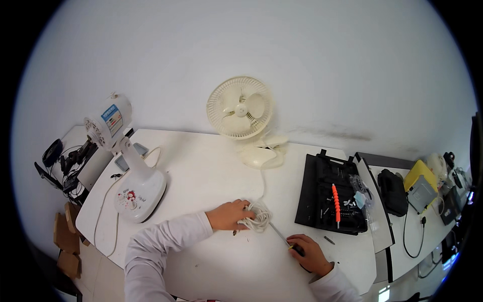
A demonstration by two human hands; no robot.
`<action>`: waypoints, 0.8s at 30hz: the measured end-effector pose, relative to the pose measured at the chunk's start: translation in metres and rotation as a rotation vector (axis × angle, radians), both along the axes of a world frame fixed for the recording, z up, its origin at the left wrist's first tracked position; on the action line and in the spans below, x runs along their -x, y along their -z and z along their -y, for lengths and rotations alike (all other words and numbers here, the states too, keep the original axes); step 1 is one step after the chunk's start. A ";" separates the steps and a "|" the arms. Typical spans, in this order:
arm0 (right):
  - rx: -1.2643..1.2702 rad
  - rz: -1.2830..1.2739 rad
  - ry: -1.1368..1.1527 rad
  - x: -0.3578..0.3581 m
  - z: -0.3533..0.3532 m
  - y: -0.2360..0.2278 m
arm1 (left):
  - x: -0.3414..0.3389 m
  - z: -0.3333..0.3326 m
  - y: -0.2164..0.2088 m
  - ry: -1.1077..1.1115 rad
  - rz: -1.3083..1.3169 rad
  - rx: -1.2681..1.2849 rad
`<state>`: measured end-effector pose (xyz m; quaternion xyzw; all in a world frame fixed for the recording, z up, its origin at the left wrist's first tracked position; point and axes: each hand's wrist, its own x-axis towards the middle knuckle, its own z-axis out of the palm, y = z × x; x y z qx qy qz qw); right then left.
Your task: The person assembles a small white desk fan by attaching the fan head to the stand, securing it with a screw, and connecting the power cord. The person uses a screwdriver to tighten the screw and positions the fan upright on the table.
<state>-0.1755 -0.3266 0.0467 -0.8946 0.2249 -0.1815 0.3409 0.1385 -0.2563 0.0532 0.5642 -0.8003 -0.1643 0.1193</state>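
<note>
My left hand (230,215) is closed on a coiled white power cord (260,219) near the middle of the table. The cord runs back to a cream desk fan (241,109) that stands by the wall, its round front grille and blades facing me. In my right hand (311,255) is a screwdriver (279,234) with a dark handle and a long metal shaft. Its shaft points up and left, with the tip beside the coil; whether it touches the cord I cannot tell. The fingers of my right hand wrap the handle and partly hide it.
A white fan without grille (141,194) stands at the left, its cord trailing along the table edge. On the right lies an open black tool case (322,173) with a flexible orange shaft (336,204). A small bit (329,240) lies near it. Cardboard boxes (65,234) sit lower left.
</note>
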 end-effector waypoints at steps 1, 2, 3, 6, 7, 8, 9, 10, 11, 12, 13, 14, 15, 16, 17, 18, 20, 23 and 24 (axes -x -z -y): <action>-0.019 -0.006 0.000 0.000 0.000 -0.001 | -0.007 0.008 0.001 -0.009 0.020 0.042; -0.029 -0.011 -0.003 0.000 0.001 0.000 | -0.015 0.016 0.001 -0.015 0.041 0.086; -0.039 -0.015 -0.006 0.001 0.002 0.001 | -0.021 0.025 -0.001 -0.022 0.061 0.129; -0.078 -0.024 -0.003 0.002 0.003 0.003 | -0.036 0.050 -0.011 -0.129 0.163 0.233; -0.092 -0.027 0.000 0.001 0.004 0.003 | -0.042 0.059 -0.014 -0.162 0.203 0.275; -0.093 -0.032 0.003 0.002 0.004 0.004 | -0.048 0.068 -0.015 -0.207 0.238 0.289; -0.093 -0.032 0.001 0.002 0.004 0.003 | -0.056 0.075 -0.016 -0.255 0.280 0.302; -0.093 -0.032 0.000 0.002 0.004 0.002 | -0.065 0.083 -0.011 -0.288 0.318 0.361; -0.080 -0.034 -0.007 0.001 0.004 0.001 | -0.075 0.090 -0.006 -0.300 0.348 0.382; -0.068 -0.034 -0.014 0.001 0.004 0.000 | -0.087 0.096 -0.001 -0.310 0.380 0.402; -0.055 -0.034 -0.020 0.001 0.004 -0.001 | -0.096 0.100 0.001 -0.320 0.413 0.423; -0.056 -0.037 -0.017 0.001 0.004 -0.002 | -0.101 0.105 0.005 -0.345 0.505 0.423; -0.056 -0.040 -0.014 0.001 0.004 -0.003 | -0.107 0.110 0.007 -0.364 0.564 0.437; -0.056 -0.042 -0.012 0.000 0.005 -0.004 | -0.113 0.116 0.010 -0.384 0.623 0.451; -0.047 -0.041 -0.013 0.001 0.006 -0.003 | -0.120 0.119 0.013 -0.405 0.683 0.460; -0.036 -0.039 -0.015 0.001 0.007 -0.002 | -0.128 0.123 0.014 -0.447 0.699 0.410; -0.054 -0.039 -0.011 0.001 0.007 -0.001 | -0.137 0.128 0.019 -0.622 0.648 0.390; -0.105 -0.044 0.000 0.000 0.007 -0.001 | -0.148 0.131 0.023 -0.783 0.604 0.299; -0.100 -0.046 0.001 0.000 0.007 0.000 | -0.153 0.129 0.022 -0.786 0.525 0.262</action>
